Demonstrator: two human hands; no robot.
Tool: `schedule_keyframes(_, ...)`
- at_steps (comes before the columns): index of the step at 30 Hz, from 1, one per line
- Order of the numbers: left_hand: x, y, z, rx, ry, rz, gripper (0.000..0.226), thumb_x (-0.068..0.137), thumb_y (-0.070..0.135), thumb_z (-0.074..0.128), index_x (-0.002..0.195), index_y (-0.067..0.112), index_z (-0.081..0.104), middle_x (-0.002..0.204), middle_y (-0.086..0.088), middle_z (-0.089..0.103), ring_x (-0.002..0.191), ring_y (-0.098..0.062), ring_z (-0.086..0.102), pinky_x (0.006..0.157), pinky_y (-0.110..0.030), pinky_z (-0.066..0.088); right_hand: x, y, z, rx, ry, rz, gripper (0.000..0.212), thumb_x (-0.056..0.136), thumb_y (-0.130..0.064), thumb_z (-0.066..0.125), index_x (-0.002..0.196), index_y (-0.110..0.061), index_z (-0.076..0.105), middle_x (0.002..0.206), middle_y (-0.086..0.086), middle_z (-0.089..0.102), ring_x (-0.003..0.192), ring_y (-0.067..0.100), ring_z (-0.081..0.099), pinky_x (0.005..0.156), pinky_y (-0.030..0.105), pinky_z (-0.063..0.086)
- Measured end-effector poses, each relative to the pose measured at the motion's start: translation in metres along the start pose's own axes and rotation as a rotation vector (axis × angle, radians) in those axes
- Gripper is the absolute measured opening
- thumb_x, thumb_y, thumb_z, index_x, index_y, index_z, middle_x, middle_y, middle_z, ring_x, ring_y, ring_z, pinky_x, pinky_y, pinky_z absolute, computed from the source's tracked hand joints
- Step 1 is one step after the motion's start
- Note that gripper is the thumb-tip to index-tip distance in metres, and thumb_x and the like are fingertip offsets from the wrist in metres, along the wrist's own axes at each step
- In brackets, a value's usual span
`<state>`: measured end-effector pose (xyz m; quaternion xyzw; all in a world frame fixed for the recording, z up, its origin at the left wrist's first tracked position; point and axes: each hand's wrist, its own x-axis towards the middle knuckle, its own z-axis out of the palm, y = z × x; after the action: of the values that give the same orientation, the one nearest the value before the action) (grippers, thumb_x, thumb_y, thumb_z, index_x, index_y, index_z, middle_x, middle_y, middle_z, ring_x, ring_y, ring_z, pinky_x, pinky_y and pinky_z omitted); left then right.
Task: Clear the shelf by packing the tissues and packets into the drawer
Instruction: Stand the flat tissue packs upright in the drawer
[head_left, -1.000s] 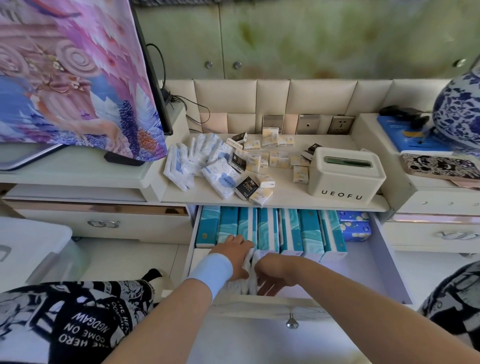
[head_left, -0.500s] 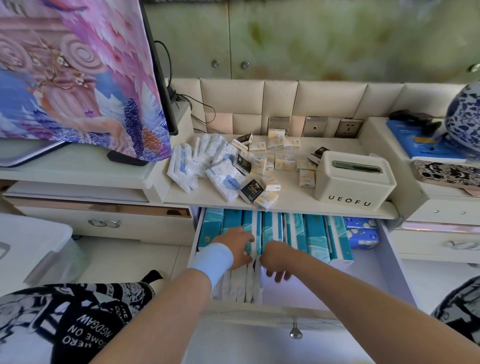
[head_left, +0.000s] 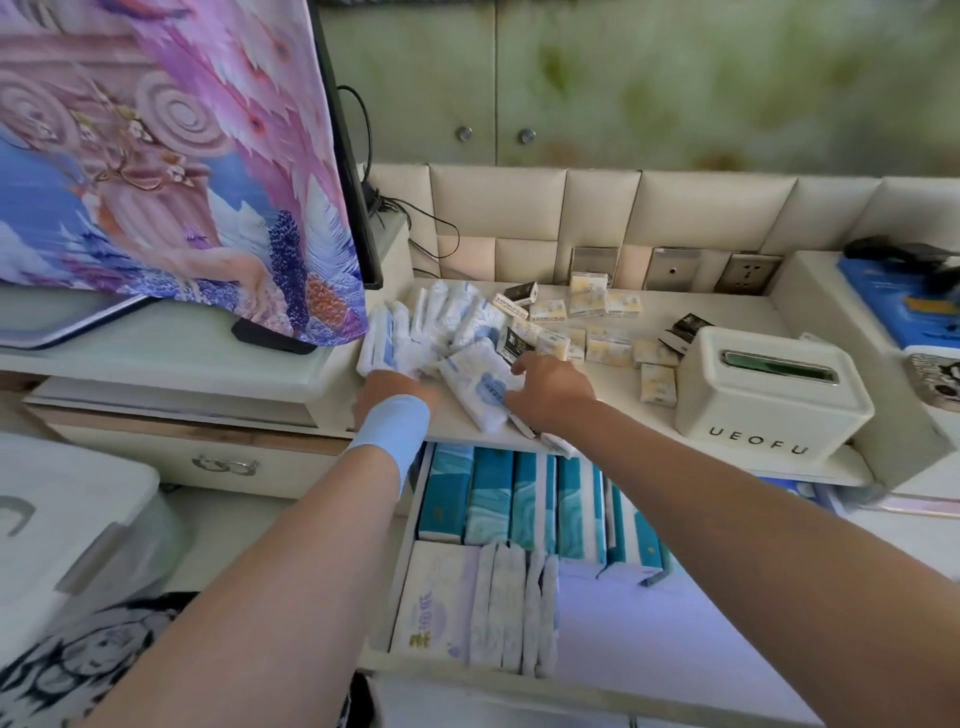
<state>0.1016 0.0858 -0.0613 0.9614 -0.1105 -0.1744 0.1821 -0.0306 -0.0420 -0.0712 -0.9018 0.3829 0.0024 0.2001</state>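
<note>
Both hands have left the open white drawer (head_left: 675, 634) and now reach up onto the cream shelf (head_left: 613, 410) (the view has tipped up with them). The left hand (head_left: 392, 387), a blue band at its wrist, pushes into the heap of soft white-and-blue tissue packs (head_left: 436, 332); its fingers are hidden, so I cannot tell its grip. The right hand (head_left: 553, 395) lies against the nearest pack (head_left: 480, 387), finger and thumb either side of its edge, though whether they are clamped on it I cannot tell. The packs look slick and loosely piled, so a hasty scoop could spill some off the shelf's front lip. A small packet (head_left: 558, 444) already overhangs that lip under the right wrist, and the forearm could sweep it off. The small cream and black packets (head_left: 597, 338) just beside the fingers could be dragged along.
</note>
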Motion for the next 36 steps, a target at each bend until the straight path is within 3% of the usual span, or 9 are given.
schedule_keyframes(4, 0.021, -0.017, 0.015, -0.201, 0.089, -0.200, 0.075, 0.079, 0.043, 0.067, 0.140, 0.010, 0.039, 0.136, -0.013, 0.049, 0.122, -0.032, 0.051, 0.092, -0.039, 0.047, 0.024, -0.012, 0.018, -0.256, -0.050, -0.003, 0.084, 0.080, -0.068, 0.057, 0.144, -0.020, 0.034, 0.132, 0.009, 0.055, 0.120, 0.031, 0.052, 0.097, 0.044, 0.040)
schedule_keyframes(8, 0.036, -0.013, 0.022, -0.507, 0.124, -0.172, 0.055, 0.083, 0.033, 0.070, 0.127, 0.007, 0.052, 0.123, -0.011, 0.062, 0.108, -0.033, 0.062, 0.079, -0.035, 0.049, 0.032, -0.017, 0.037, -0.309, -0.072, 0.006, 0.099, 0.071, -0.076, 0.060, 0.145, -0.019, 0.027, 0.133, 0.011, 0.052, 0.122, 0.035, 0.051, 0.104, 0.052, 0.036)
schedule_keyframes(15, 0.043, -0.017, 0.021, -0.649, 0.302, -0.183, 0.027, 0.081, 0.026, 0.069, 0.104, 0.013, 0.067, 0.106, -0.008, 0.069, 0.081, -0.029, 0.060, 0.067, -0.030, 0.041, 0.037, -0.022, 0.042, -0.220, -0.018, 0.005, 0.067, 0.075, -0.047, 0.057, 0.132, -0.021, 0.036, 0.116, 0.009, 0.059, 0.112, 0.033, 0.055, 0.106, 0.055, 0.028)
schedule_keyframes(19, 0.027, -0.020, 0.019, -0.693, 0.372, -0.143, 0.023, 0.078, 0.027, 0.067, 0.093, 0.014, 0.058, 0.092, -0.007, 0.066, 0.076, -0.030, 0.059, 0.063, -0.031, 0.044, 0.035, -0.016, 0.033, -0.150, 0.033, -0.030, 0.035, 0.088, -0.038, 0.042, 0.118, -0.021, 0.046, 0.099, 0.004, 0.062, 0.097, 0.028, 0.059, 0.105, 0.052, 0.026)
schedule_keyframes(22, 0.000, -0.031, 0.020, -0.667, 0.406, -0.098, 0.029, 0.080, 0.031, 0.065, 0.096, 0.013, 0.050, 0.087, -0.005, 0.059, 0.075, -0.032, 0.060, 0.061, -0.034, 0.047, 0.026, -0.011, 0.023, -0.112, 0.108, -0.051, 0.030, 0.094, -0.030, 0.035, 0.119, -0.019, 0.048, 0.088, 0.004, 0.064, 0.087, 0.027, 0.061, 0.104, 0.049, 0.028)
schedule_keyframes(26, -0.039, -0.050, 0.021, -0.656, 0.427, -0.091, 0.027, 0.083, 0.036, 0.060, 0.098, 0.016, 0.048, 0.088, -0.007, 0.059, 0.076, -0.032, 0.057, 0.065, -0.036, 0.049, -0.002, -0.005, 0.004, 0.068, 0.169, -0.120, 0.036, 0.096, -0.027, 0.037, 0.129, -0.018, 0.046, 0.095, 0.009, 0.067, 0.087, 0.031, 0.060, 0.080, 0.037, 0.040)
schedule_keyframes(29, -0.062, -0.056, 0.016, -0.633, 0.422, -0.051, 0.025, 0.084, 0.033, 0.058, 0.101, 0.019, 0.047, 0.086, -0.005, 0.056, 0.078, -0.032, 0.056, 0.069, -0.040, 0.051, -0.032, -0.005, -0.009, 0.380, 0.048, -0.083, 0.026, 0.091, -0.022, 0.046, 0.115, -0.018, 0.055, 0.096, 0.007, 0.063, 0.083, 0.027, 0.060, 0.062, 0.030, 0.044)
schedule_keyframes(33, -0.087, -0.048, 0.007, -0.560, 0.295, 0.062, 0.021, 0.086, 0.035, 0.055, 0.099, 0.020, 0.046, 0.088, -0.003, 0.056, 0.081, -0.032, 0.057, 0.074, -0.040, 0.052, -0.067, 0.004, -0.014, 0.436, -0.184, 0.036, 0.027, 0.086, -0.013, 0.052, 0.113, -0.010, 0.057, 0.095, 0.006, 0.060, 0.069, 0.022, 0.062, 0.042, 0.026, 0.049)
schedule_keyframes(36, -0.097, -0.046, 0.006, -0.405, 0.128, 0.161, 0.025, 0.085, 0.038, 0.054, 0.098, 0.018, 0.048, 0.089, -0.003, 0.059, 0.082, -0.031, 0.059, 0.073, -0.037, 0.051, -0.092, 0.022, -0.010, 0.404, -0.346, 0.166, 0.027, 0.086, -0.014, 0.053, 0.113, -0.009, 0.054, 0.096, 0.011, 0.063, 0.073, 0.030, 0.069, 0.053, 0.038, 0.062)
